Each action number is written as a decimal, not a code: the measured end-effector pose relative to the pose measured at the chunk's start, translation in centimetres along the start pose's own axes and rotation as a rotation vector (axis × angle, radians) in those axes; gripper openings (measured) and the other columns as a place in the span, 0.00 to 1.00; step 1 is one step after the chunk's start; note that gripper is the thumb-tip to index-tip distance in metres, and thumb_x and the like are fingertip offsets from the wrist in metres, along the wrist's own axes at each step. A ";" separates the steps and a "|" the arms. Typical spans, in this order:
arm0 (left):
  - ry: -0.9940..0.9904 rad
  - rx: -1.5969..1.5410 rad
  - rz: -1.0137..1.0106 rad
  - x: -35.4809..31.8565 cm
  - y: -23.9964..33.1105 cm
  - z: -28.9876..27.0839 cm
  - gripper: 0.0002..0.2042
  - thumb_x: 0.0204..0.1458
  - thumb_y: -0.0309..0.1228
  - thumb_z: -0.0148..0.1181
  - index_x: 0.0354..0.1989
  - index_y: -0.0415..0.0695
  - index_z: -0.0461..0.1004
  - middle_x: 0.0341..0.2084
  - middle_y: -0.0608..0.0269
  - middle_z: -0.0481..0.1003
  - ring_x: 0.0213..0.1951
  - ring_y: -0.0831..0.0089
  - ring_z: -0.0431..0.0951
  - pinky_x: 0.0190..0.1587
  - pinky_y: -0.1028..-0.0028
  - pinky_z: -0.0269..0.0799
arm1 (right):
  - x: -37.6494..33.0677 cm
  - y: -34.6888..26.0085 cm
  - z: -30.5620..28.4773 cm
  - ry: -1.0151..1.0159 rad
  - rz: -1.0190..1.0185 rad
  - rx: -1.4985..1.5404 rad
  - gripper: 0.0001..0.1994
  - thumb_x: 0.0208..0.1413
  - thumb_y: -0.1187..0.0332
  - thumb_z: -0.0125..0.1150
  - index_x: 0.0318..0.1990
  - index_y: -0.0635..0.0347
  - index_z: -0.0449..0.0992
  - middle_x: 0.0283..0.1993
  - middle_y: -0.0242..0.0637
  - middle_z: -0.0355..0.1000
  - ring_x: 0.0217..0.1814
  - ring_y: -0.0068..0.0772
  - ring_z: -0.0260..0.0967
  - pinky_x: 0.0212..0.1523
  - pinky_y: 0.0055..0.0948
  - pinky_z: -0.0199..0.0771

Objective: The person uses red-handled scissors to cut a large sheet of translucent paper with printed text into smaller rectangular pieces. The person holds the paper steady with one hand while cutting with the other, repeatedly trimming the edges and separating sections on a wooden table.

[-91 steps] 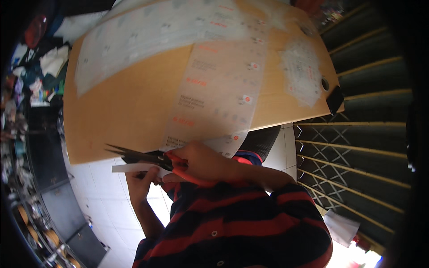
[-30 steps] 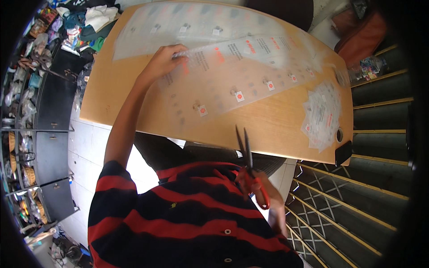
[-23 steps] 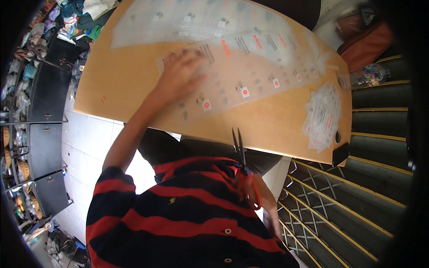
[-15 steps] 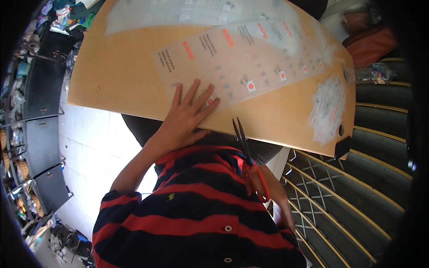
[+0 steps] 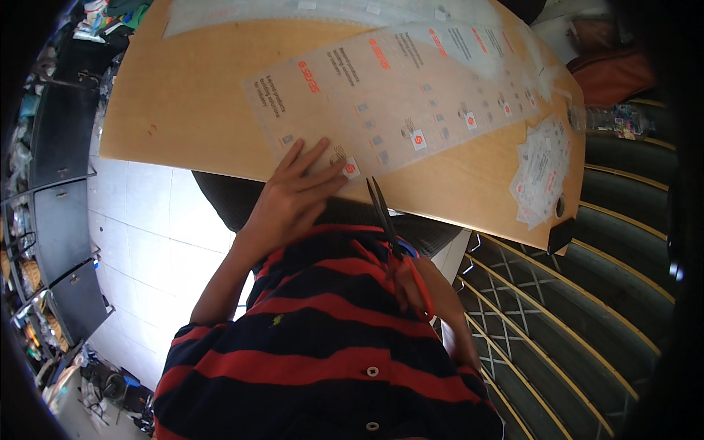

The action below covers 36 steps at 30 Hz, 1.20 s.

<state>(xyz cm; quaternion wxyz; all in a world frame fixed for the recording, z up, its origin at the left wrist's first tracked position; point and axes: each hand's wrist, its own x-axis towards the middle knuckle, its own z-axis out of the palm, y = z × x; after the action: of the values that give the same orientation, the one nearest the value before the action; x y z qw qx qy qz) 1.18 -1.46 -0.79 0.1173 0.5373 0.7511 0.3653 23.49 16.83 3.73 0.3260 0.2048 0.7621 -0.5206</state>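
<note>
A long translucent plastic sheet [image 5: 323, 103] with printed rows lies slantwise on the wooden table [image 5: 169, 95]. My left hand [image 5: 293, 194] rests at its near left corner, fingers stretched out over the print and its thumb partly hidden. In front of my body, my right hand [image 5: 412, 287] is closed around the red handles of a pair of scissors [image 5: 384, 213]. Their dark blades point up toward the table's near edge, tips slightly apart, just right of the left fingers. The blades appear apart from the sheet.
A pile of small cut plastic pieces [image 5: 543, 172] lies at the table's right end. More clear sheeting [image 5: 330, 9] covers the far edge. Stair steps with yellow edges [image 5: 543, 308] run down the right side. Dark cabinets [image 5: 66, 139] stand at the left.
The scissors have moved left and a little up, nearer my left hand. The left fingers have drawn closer together and back toward the sheet's near edge. The view has shifted slightly.
</note>
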 end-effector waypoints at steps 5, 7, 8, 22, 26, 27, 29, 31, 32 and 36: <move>0.013 -0.022 -0.008 -0.2 -0.2 0.0 0.22 0.40 0.15 0.59 0.47 0.40 0.79 0.57 0.60 0.74 0.68 0.52 0.60 0.71 0.45 0.49 | -0.4 0.9 -0.5 -0.008 -0.054 -0.002 0.45 0.61 0.31 0.21 0.33 0.67 0.75 0.12 0.34 0.69 0.16 0.31 0.72 0.22 0.30 0.71; 0.003 -0.018 0.013 -0.1 -0.3 -0.3 0.21 0.40 0.16 0.60 0.47 0.40 0.79 0.56 0.60 0.74 0.68 0.53 0.61 0.71 0.47 0.51 | -0.8 0.7 -0.5 0.011 -0.026 0.040 0.44 0.61 0.30 0.22 0.32 0.66 0.74 0.11 0.34 0.68 0.15 0.30 0.71 0.21 0.29 0.70; -0.002 -0.016 0.023 -0.2 -0.4 -0.5 0.21 0.40 0.17 0.60 0.47 0.40 0.78 0.56 0.61 0.74 0.68 0.53 0.61 0.71 0.48 0.52 | -1.0 0.6 -0.4 0.023 0.006 0.067 0.45 0.61 0.30 0.22 0.31 0.66 0.74 0.10 0.33 0.68 0.15 0.30 0.70 0.21 0.29 0.69; -0.018 -0.086 0.044 -1.2 -0.8 -0.4 0.20 0.43 0.17 0.57 0.48 0.43 0.79 0.56 0.61 0.75 0.68 0.53 0.60 0.71 0.46 0.49 | 2.4 -0.5 -1.4 0.078 -0.140 -0.044 0.20 0.66 0.61 0.41 0.24 0.63 0.68 0.19 0.51 0.65 0.24 0.60 0.67 0.29 0.51 0.65; -0.008 -0.096 0.046 -1.3 -0.9 -0.2 0.20 0.43 0.17 0.57 0.48 0.43 0.79 0.56 0.61 0.75 0.68 0.53 0.60 0.71 0.47 0.48 | 2.4 -0.6 -1.1 0.088 -0.132 -0.021 0.24 0.66 0.57 0.39 0.23 0.65 0.69 0.16 0.48 0.65 0.21 0.54 0.67 0.27 0.46 0.64; -0.008 -0.097 0.045 -1.3 -0.9 -0.2 0.20 0.43 0.17 0.57 0.48 0.43 0.79 0.56 0.61 0.75 0.68 0.53 0.60 0.71 0.46 0.48 | 2.5 -0.5 -1.1 0.085 -0.141 -0.020 0.27 0.67 0.54 0.36 0.23 0.66 0.70 0.15 0.46 0.64 0.19 0.49 0.66 0.25 0.42 0.65; -0.011 -0.099 0.047 -1.1 -0.8 -0.3 0.20 0.43 0.17 0.57 0.48 0.43 0.79 0.56 0.61 0.75 0.68 0.53 0.60 0.71 0.46 0.48 | 2.8 0.4 -1.0 0.069 -0.180 -0.018 0.36 0.67 0.43 0.28 0.25 0.68 0.73 0.08 0.35 0.64 0.11 0.29 0.66 0.19 0.27 0.65; -0.003 -0.100 0.048 -1.3 -0.9 -0.3 0.20 0.44 0.18 0.57 0.48 0.43 0.79 0.56 0.61 0.75 0.68 0.53 0.60 0.71 0.46 0.48 | 3.1 0.5 -0.8 0.070 -0.186 -0.034 0.37 0.68 0.43 0.27 0.24 0.68 0.73 0.08 0.35 0.64 0.11 0.29 0.66 0.19 0.27 0.66; 0.002 -0.100 0.049 -1.4 -1.0 -0.3 0.20 0.44 0.18 0.57 0.48 0.43 0.79 0.56 0.61 0.75 0.68 0.53 0.60 0.71 0.46 0.48 | 3.1 0.5 -0.8 0.071 -0.189 -0.043 0.38 0.68 0.43 0.26 0.24 0.67 0.73 0.08 0.35 0.64 0.11 0.29 0.67 0.20 0.27 0.67; 0.004 -0.107 0.052 -1.3 -0.9 -0.1 0.20 0.44 0.18 0.58 0.48 0.43 0.79 0.55 0.61 0.75 0.68 0.53 0.61 0.71 0.46 0.48 | 3.1 0.2 -0.6 0.105 -0.186 -0.034 0.37 0.68 0.44 0.26 0.22 0.67 0.73 0.08 0.35 0.64 0.11 0.29 0.67 0.21 0.27 0.69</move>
<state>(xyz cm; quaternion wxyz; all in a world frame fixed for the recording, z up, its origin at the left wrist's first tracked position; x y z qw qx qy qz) 0.95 -2.85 -1.63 0.1345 0.5488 0.7166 0.4089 21.31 17.37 1.56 0.2395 0.1548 0.8025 -0.5241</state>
